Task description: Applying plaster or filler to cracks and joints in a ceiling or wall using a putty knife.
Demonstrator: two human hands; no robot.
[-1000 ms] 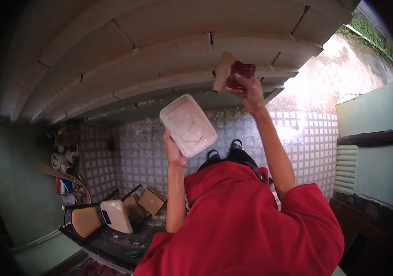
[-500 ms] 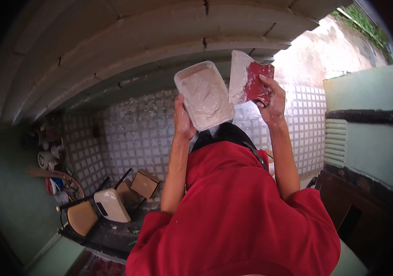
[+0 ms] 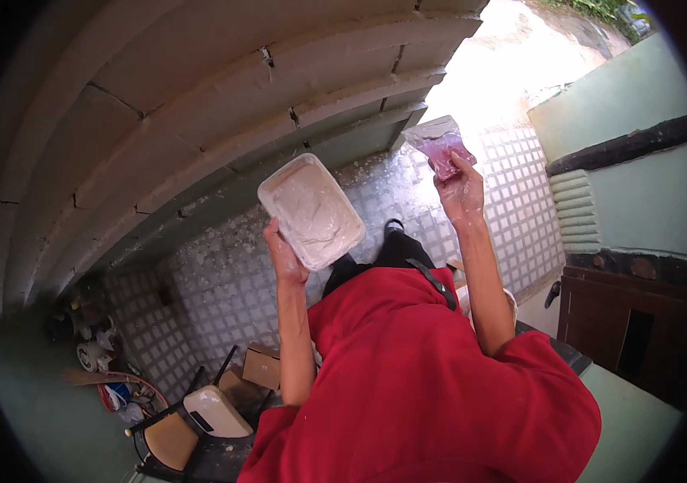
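Observation:
My left hand [image 3: 284,256] grips the lower left side of a white rectangular tub [image 3: 266,191], tilted in front of me. Pale, wet filler paste [image 3: 315,211] with swirled ridges fills it. Up and to the right, my right hand [image 3: 462,193] is closed around the red grip of a wide putty spreader [image 3: 443,151]. Whitish paste coats the spreader's blade at its far end, and specks of it dot my fingers and wrist. Tub and spreader are well apart.
A grey block wall [image 3: 223,88] with open joints rises ahead and left. Below lies a spattered checkered tile floor [image 3: 223,266]. Chairs [image 3: 216,412] and a cardboard box [image 3: 261,366] stand lower left, near clutter [image 3: 106,354]. On the right are a green wall [image 3: 641,201] and brown cabinet [image 3: 625,322].
The spreader has moved away from the tub's right edge, and its blade now points up and left. The tub has shifted left and down. My view has turned.

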